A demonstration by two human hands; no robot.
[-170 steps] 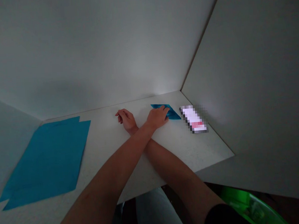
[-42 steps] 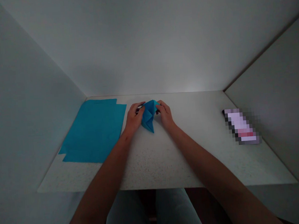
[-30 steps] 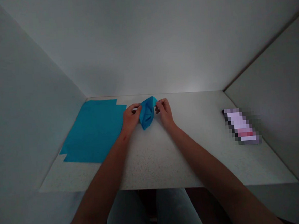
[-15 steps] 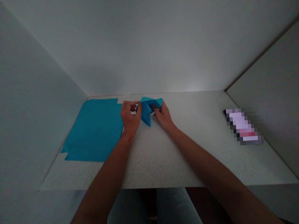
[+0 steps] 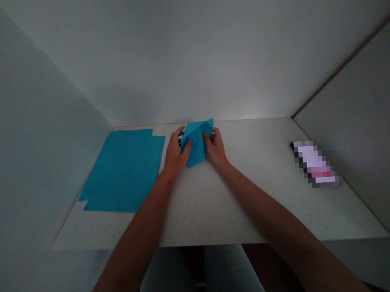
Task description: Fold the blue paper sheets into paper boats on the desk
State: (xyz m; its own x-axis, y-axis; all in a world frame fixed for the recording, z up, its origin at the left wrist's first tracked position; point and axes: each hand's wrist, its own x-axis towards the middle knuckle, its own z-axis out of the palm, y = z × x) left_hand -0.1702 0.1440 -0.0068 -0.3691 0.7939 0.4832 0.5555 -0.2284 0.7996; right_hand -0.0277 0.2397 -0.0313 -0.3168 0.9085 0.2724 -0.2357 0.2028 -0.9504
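A folded piece of blue paper is held between both hands above the back middle of the white table. My left hand grips its left side, thumb on the near face and fingers behind. On the right edge, my right hand pinches it with the thumb in front. The paper's upper part folds over along a slanted crease, with a pointed corner at the top right. Most of its back is hidden.
Blue paper sheets lie overlapping on the table's left side. A blurred phone-like object rests at the right. Walls enclose the white table at the back and both sides.
The paper went from a narrow shape with a point hanging down to a broader, flatter face turned toward me. My left hand moved slightly right, its thumb now lying on the paper.
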